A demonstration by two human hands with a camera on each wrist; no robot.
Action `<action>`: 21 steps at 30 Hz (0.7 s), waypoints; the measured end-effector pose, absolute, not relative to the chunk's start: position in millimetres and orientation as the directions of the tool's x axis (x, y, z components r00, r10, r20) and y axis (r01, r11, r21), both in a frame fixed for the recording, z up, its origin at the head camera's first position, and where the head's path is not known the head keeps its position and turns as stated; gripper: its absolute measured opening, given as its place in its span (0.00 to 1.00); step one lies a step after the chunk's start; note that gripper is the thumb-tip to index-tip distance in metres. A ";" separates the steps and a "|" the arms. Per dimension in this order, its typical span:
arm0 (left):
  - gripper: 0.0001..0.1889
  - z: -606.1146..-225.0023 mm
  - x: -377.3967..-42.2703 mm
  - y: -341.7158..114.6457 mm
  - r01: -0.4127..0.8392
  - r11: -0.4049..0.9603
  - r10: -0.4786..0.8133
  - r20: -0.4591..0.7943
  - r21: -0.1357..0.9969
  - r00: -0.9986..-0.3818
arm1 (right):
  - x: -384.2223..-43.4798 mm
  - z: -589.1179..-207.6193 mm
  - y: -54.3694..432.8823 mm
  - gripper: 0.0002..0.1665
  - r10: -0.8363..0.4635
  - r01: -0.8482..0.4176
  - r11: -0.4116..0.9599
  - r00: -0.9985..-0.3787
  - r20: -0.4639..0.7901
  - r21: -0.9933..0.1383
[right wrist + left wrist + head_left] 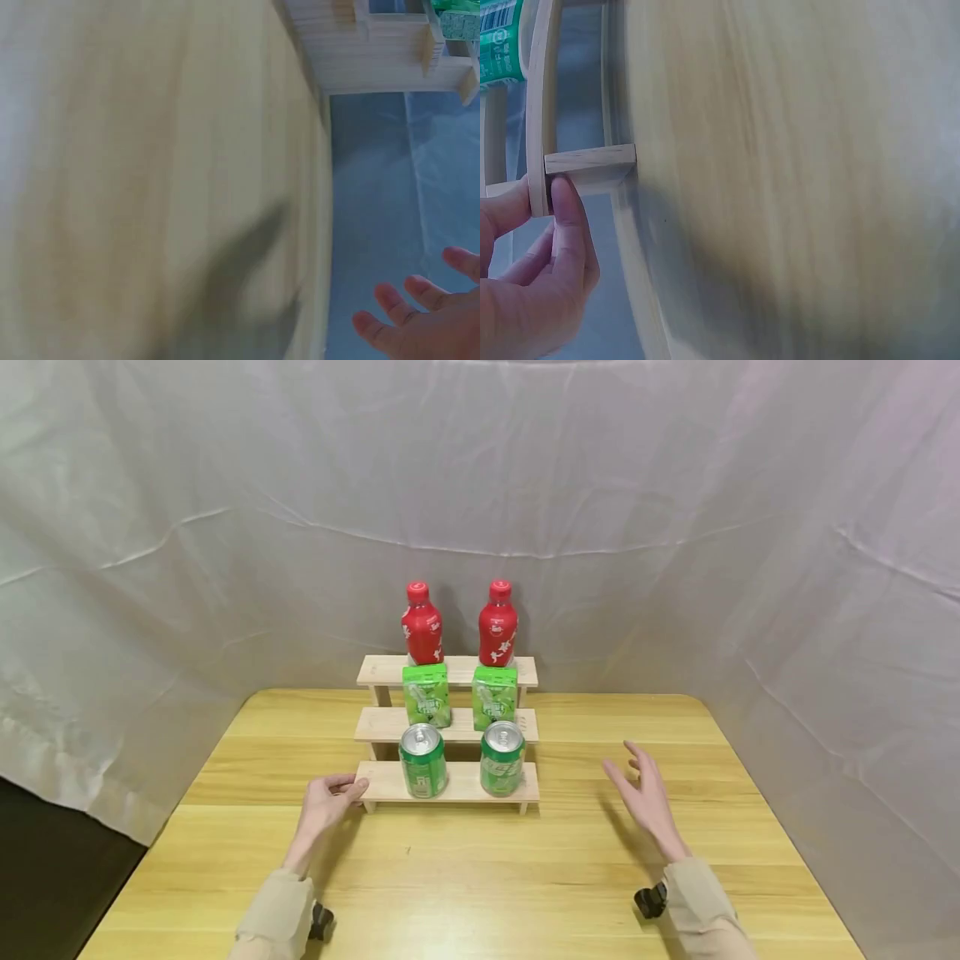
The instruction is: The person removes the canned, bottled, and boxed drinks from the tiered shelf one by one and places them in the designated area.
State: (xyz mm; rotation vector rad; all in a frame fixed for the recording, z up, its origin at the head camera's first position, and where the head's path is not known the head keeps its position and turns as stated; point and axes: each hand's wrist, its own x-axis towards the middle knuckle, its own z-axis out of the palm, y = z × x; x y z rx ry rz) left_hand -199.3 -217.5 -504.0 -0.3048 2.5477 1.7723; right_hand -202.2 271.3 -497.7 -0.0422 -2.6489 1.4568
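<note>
A three-step wooden shelf (457,783) stands toward the back of the table. My left hand (327,806) pinches the left end of its lowest board; in the left wrist view the thumb lies on top and a fingertip (564,196) beneath, beside the leg. My right hand (643,793) hovers over the table right of the shelf, fingers spread, touching nothing. Two green cans, a left one (423,768) and a right one (502,764), stand on the lowest step. Green drink cartons (427,697) (494,700) occupy the middle step, and red bottles (423,631) (498,631) the top.
The wooden table (480,885) extends in front of the shelf and to both sides. A grey-white curtain (600,527) hangs behind it and along the sides. Black devices (321,922) (650,901) are worn at both wrists.
</note>
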 end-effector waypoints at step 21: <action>0.23 -500.4 -202.4 -219.7 -0.198 0.255 -0.118 -0.173 0.946 -0.978 | -247.2 -428.7 255.6 0.43 -0.061 -0.190 0.626 -0.979 0.196 -0.757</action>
